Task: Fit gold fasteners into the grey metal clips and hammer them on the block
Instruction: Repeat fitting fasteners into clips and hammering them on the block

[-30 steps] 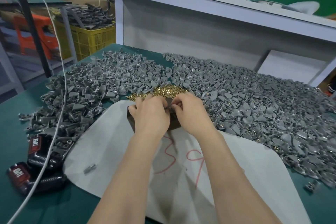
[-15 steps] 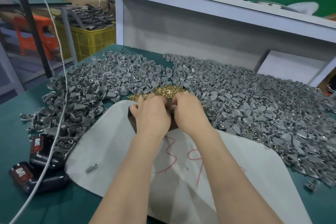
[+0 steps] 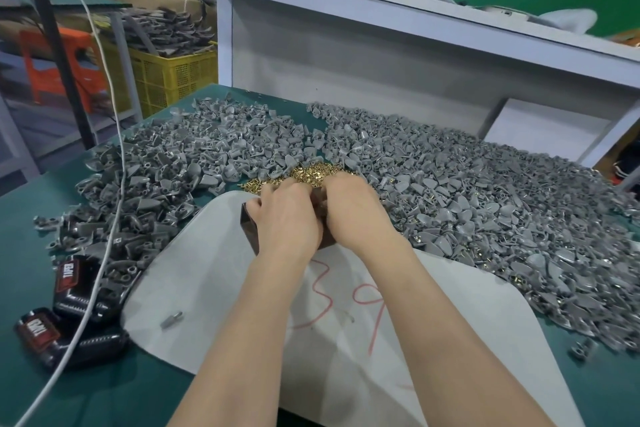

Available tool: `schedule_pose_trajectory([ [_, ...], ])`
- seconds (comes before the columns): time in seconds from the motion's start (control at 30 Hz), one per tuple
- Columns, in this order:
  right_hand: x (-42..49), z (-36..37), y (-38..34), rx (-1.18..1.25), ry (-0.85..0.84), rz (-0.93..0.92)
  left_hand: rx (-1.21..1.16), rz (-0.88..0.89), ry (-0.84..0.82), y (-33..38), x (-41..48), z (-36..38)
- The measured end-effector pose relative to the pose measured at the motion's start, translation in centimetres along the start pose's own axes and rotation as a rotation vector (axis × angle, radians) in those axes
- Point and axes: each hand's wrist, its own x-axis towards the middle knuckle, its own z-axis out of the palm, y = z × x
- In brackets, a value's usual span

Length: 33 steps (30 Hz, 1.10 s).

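My left hand (image 3: 287, 215) and my right hand (image 3: 353, 208) lie side by side on top of a dark block (image 3: 248, 224) that stands on a white sheet (image 3: 214, 274). Both show only their backs. The fingers curl down toward the far side of the block, and whatever they hold is hidden. Just beyond the fingertips lies a small heap of gold fasteners (image 3: 311, 172). Grey metal clips cover the table in two big piles, one to the left (image 3: 156, 177) and one to the right (image 3: 485, 204).
Two black tools with red labels (image 3: 72, 284) (image 3: 38, 331) lie at the lower left, with a white cable (image 3: 104, 218) running over them. One small loose part (image 3: 171, 319) lies on the sheet. A white shelf (image 3: 381, 0) rises behind the table. A yellow crate (image 3: 173, 76) stands off to the left.
Both hands stay together on the block with only slight finger movement. Nothing else has visibly moved.
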Motion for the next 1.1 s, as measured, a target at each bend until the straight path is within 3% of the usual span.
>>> schedule_pose_trajectory([
  [0.1, -0.6, 0.2, 1.3, 0.277, 0.022, 0.099, -0.033, -0.015, 0.008, 0.0, -0.2, -0.1],
  [0.17, -1.7, 0.4, 3.1, 0.428, 0.066, 0.267, -0.061, -0.023, 0.012, 0.0, -0.2, -0.2],
  [0.27, -3.4, 0.9, 5.4, 0.274, -0.166, 0.487, -0.079, -0.027, 0.012, 0.0, -0.2, -0.1],
  [0.37, -4.0, 1.4, 5.6, 0.197, -0.322, 0.504, -0.082, -0.025, 0.01, 0.0, -0.1, 0.0],
  [0.53, -3.6, 1.2, 5.7, 0.265, -0.218, 0.508, -0.084, -0.025, 0.017, -0.1, 0.0, 0.1],
  [0.7, -3.6, 1.8, 5.9, 0.27, -0.243, 0.514, -0.095, -0.026, 0.019, -0.1, 0.0, 0.2],
  [0.9, -3.7, 0.8, 6.3, 0.597, -0.048, 0.588, -0.092, -0.025, 0.024, -0.1, 0.0, 0.1],
  [1.0, -3.9, -0.3, 6.2, 0.533, 0.08, 0.475, -0.062, -0.009, 0.033, -0.1, -0.1, 0.1],
  [1.1, -4.2, -1.7, 5.1, 0.435, 0.35, 0.342, -0.046, -0.006, 0.028, -0.1, 0.0, 0.2],
])
